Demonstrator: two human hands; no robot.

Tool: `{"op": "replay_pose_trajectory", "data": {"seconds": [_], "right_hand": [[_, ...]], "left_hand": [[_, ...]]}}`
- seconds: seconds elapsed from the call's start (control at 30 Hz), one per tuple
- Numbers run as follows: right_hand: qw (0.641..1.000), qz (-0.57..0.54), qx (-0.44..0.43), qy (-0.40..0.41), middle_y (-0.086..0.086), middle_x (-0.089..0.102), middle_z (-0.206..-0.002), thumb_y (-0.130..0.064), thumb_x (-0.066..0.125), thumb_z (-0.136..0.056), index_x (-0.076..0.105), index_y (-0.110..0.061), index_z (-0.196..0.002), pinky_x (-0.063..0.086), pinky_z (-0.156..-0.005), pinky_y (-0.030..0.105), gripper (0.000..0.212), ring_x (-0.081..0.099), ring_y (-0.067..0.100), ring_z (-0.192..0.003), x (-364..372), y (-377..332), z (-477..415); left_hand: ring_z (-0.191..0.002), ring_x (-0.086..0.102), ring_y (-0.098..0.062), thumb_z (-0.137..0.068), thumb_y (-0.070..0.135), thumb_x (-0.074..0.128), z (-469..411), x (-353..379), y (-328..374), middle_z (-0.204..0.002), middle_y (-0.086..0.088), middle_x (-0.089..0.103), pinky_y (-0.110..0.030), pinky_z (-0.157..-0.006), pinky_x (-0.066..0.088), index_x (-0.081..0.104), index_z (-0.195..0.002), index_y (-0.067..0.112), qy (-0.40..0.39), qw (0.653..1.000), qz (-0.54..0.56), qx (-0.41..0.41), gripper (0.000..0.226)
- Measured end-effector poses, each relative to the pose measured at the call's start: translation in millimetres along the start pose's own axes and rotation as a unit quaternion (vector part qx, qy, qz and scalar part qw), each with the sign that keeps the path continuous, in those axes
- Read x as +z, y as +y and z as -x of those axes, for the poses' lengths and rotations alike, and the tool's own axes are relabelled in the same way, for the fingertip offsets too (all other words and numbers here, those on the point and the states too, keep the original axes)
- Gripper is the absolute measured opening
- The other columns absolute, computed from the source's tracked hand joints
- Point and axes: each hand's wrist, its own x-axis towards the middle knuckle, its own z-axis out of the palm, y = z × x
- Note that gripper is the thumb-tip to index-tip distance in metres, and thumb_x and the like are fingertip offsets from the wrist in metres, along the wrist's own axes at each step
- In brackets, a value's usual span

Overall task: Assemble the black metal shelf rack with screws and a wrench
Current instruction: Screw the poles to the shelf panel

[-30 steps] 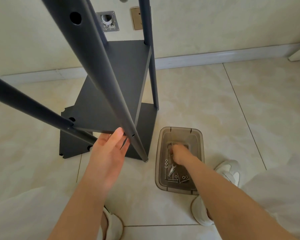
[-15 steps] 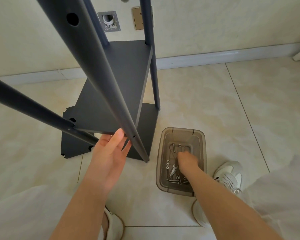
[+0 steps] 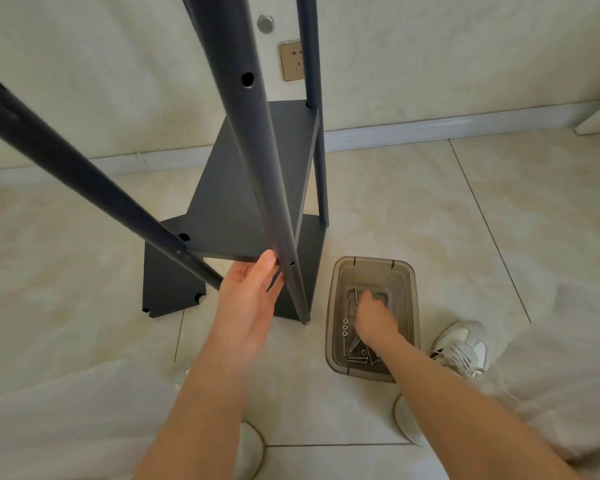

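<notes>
The black metal rack [image 3: 250,202] stands on the tiled floor, its poles [image 3: 257,140] rising towards me. My left hand [image 3: 246,306] has its fingers straight, and the fingertips touch the front edge of the raised shelf beside the near pole. My right hand [image 3: 373,317] reaches down into a translucent grey bin [image 3: 409,306]. Its back faces me and hides the fingertips. In the bin lie washers [image 3: 345,328], screws [image 3: 355,358] and a small wrench [image 3: 354,342].
A lower black panel [image 3: 167,278] sits on the floor under the shelf. The wall with a socket [image 3: 291,60] and a white baseboard is right behind the rack. My shoes [image 3: 461,348] stand beside the bin.
My right hand has shifted a little among the hardware inside the bin. My left hand stays at the shelf's front edge. The view has tilted slightly upward.
</notes>
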Motion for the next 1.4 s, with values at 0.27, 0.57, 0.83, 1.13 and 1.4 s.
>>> {"op": "replay_pose_trajectory", "data": {"seconds": [0.27, 0.57, 0.83, 1.13, 1.4], "right_hand": [[0.923, -0.372, 0.003, 0.1, 0.002, 0.067, -0.087, -0.022, 0.064, -0.093, 0.063, -0.018, -0.093, 0.055, -0.071, 0.029, 0.004, 0.063, 0.016, -0.078, -51, -53, 74], [0.877, -0.438, -0.12, 0.157, -0.004, 0.061, -0.06, -0.032, 0.065, -0.093, 0.064, -0.019, -0.085, 0.04, -0.051, 0.018, 0.015, 0.053, 0.005, -0.048, -103, -84, 158], [0.833, -0.502, -0.199, 0.12, 0.001, 0.074, -0.08, -0.012, 0.062, -0.095, 0.069, -0.022, -0.089, 0.057, -0.068, 0.025, 0.014, 0.07, 0.016, -0.071, -98, -94, 176], [0.832, -0.486, -0.176, 0.199, -0.008, 0.074, -0.083, -0.016, 0.068, -0.09, 0.061, -0.027, -0.086, 0.052, -0.071, 0.02, 0.014, 0.069, 0.006, -0.078, -93, -96, 173], [0.837, -0.488, -0.162, 0.188, -0.008, 0.072, -0.083, -0.021, 0.076, -0.086, 0.063, -0.029, -0.083, 0.054, -0.074, 0.025, 0.015, 0.07, 0.01, -0.086, -90, -96, 169]], "left_hand": [[-0.102, 0.07, -0.007, -0.099, 0.021, 0.06, 4, 5, 3, -0.112, 0.004, 0.073, -0.032, -0.107, 0.046, 0.061, -0.121, 0.016, 0.02, 1.0, -0.013, -0.013, 0.023], [-0.11, 0.068, -0.013, -0.098, 0.019, 0.063, 14, 3, -4, -0.115, 0.002, 0.074, -0.023, -0.089, 0.05, 0.062, -0.124, 0.017, 0.012, 1.0, 0.014, -0.006, 0.027], [-0.112, 0.068, -0.019, -0.098, 0.013, 0.062, 12, -1, -4, -0.115, -0.003, 0.073, -0.023, -0.088, 0.054, 0.06, -0.127, 0.01, -0.016, 1.0, 0.02, 0.017, 0.029], [-0.1, 0.073, -0.015, -0.097, 0.013, 0.063, 9, -4, -7, -0.108, -0.003, 0.076, -0.016, -0.071, 0.055, 0.062, -0.122, 0.011, -0.014, 1.0, 0.015, 0.017, 0.024], [-0.115, 0.067, -0.022, -0.097, 0.015, 0.063, 6, -5, -10, -0.122, -0.009, 0.071, -0.028, -0.094, 0.053, 0.06, -0.128, 0.006, -0.021, 1.0, 0.011, 0.008, 0.032]]}}
